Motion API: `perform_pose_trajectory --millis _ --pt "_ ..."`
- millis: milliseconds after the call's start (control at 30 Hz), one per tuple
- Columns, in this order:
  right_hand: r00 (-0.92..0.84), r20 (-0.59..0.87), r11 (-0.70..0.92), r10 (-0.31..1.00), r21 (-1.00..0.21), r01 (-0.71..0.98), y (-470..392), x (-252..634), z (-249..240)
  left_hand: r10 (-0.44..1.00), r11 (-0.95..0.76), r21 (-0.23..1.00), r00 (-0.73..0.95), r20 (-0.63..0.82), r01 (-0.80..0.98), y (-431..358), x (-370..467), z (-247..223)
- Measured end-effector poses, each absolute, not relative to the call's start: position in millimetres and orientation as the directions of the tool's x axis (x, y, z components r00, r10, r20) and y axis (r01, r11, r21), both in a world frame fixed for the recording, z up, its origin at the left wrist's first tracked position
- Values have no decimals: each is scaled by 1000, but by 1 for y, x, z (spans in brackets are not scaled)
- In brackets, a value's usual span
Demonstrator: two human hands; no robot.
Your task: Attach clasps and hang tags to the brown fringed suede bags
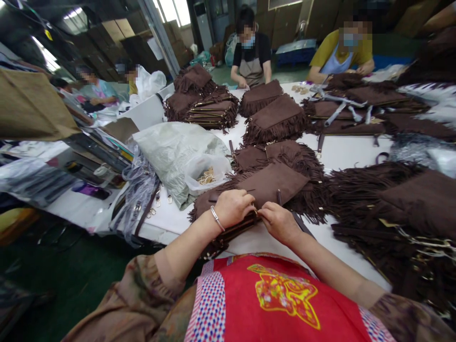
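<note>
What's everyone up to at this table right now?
The person's left hand and right hand meet at the near edge of a brown fringed bag, their fingers pinched around a small gold fitting, too small to make out fully. Beside it, an open plastic bag holds metal pieces. More bags lie piled across the white table, where two co-workers sit opposite.
</note>
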State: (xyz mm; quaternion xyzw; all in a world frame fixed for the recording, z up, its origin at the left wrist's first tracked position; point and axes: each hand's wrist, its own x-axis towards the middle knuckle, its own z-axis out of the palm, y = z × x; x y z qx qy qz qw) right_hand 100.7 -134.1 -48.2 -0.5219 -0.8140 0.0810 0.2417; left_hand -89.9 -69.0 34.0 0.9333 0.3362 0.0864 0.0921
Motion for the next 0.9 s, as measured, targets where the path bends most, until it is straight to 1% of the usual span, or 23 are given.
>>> perform_pose_trajectory --millis 67,133,200,267,333,400,467,500,533,600,700,767,833,900 --pt "-335 291 431 896 -386 816 -130 101 -49 620 -782 168 775 123 600 -57 -88 31" --pt "-312 269 402 911 -416 815 -127 100 -49 601 -798 142 787 139 585 -50 -83 26" --pt "-274 228 352 934 -467 811 -124 99 -48 562 -826 128 815 139 548 -44 -76 22" --pt "-208 171 268 963 -535 801 -120 98 -46 497 -867 122 857 135 483 -40 -69 23" --pt "-137 107 174 985 -601 780 -114 96 -44 451 -892 119 875 174 436 -37 -63 27" --pt "-91 58 107 994 -641 760 -108 94 -42 494 -869 119 823 279 481 -40 -61 32" --pt "-74 30 76 997 -653 754 -104 94 -39 610 -783 147 700 371 605 -52 -63 32" --pt "-72 23 70 997 -655 752 -102 94 -38 672 -727 177 635 382 663 -61 -66 28" --pt "-70 15 62 997 -659 749 -101 94 -38 728 -673 215 583 360 707 -71 -69 23" --pt "-66 5 53 998 -667 743 -99 95 -37 811 -585 300 532 246 753 -92 -74 5" --pt "-64 0 47 998 -675 737 -99 95 -40 860 -495 360 506 72 791 -112 -76 -23" --pt "-64 -4 44 998 -676 736 -98 95 -42 875 -463 349 484 31 815 -115 -73 -35" --pt "-65 -9 42 998 -674 738 -98 94 -43 882 -450 338 471 21 827 -114 -68 -40" --pt "-74 -13 46 997 -672 739 -99 94 -43 883 -446 357 468 27 821 -111 -65 -40"
